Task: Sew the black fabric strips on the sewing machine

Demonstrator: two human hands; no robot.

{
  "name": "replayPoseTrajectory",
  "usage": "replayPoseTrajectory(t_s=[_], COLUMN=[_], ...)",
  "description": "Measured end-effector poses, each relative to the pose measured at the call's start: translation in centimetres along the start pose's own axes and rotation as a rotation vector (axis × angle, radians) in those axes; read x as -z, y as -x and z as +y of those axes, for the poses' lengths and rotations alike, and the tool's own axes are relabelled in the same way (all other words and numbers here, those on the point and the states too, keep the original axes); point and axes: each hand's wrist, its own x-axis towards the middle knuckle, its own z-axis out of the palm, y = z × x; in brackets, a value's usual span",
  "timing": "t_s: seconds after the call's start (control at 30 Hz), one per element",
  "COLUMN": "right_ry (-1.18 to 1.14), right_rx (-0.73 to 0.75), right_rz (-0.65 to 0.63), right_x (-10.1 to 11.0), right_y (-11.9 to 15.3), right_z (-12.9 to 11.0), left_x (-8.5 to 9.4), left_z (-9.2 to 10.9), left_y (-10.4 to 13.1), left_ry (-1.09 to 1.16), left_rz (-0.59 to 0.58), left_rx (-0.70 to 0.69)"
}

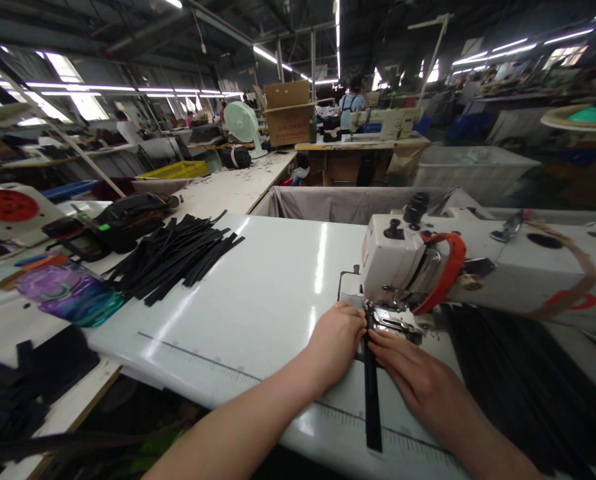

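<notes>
A narrow black fabric strip (pixel 373 407) runs from under the needle area of the white sewing machine (pixel 391 257) toward the table's front edge. My left hand (pixel 339 337) has its fingers curled and pinched at the strip's left side, just in front of the presser area. On the opposite side, my right hand (pixel 415 370) lies low on the table, fingers stretched out and their tips touching the strip. The strip's far end is hidden by my fingers and the machine head. An orange-red guard (pixel 445 267) curves beside the needle mechanism.
Black strips lie in a loose pile (pixel 178 257) on the left. Long black strips (pixel 523 380) spread below the machine arm. A purple-teal pouch (pixel 71 293) sits at the left edge. Behind stand a green fan (pixel 243 122), a cardboard box (pixel 289 123) and another sewing machine (pixel 385 123).
</notes>
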Motion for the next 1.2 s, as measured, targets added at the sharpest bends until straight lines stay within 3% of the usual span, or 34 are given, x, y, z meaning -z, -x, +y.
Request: replayPoseTrajectory(t_s=[0.13, 0.3, 0.53, 0.9, 1.2], right_ry=[0.013, 0.006, 0.009, 0.037, -0.249], right_rx=[0.013, 0.0, -0.02, -0.033, -0.01], right_rz=[0.014, 0.025, 0.043, 0.06, 0.033], right_x=[0.3, 0.4, 0.4, 0.4, 1.6], right_y=[-0.3, -0.5, -0.8, -1.1, -0.6], right_z=[-0.3, -0.6, -0.7, -0.6, -0.9], left_x=[0.3, 0.1, 0.4, -0.2, -0.2], left_z=[-0.4, 0.2, 0.8, 0.3, 0.3], left_y=[0.7, 1.1, 0.5, 0.0, -0.4], left_ry=[0.066, 0.061, 0.042, 0.054, 0.029], left_rz=[-0.05, -0.006, -0.034, 0.011, 0.052], left_rx=[-0.086, -0.075, -0.048, -0.008, 0.022])
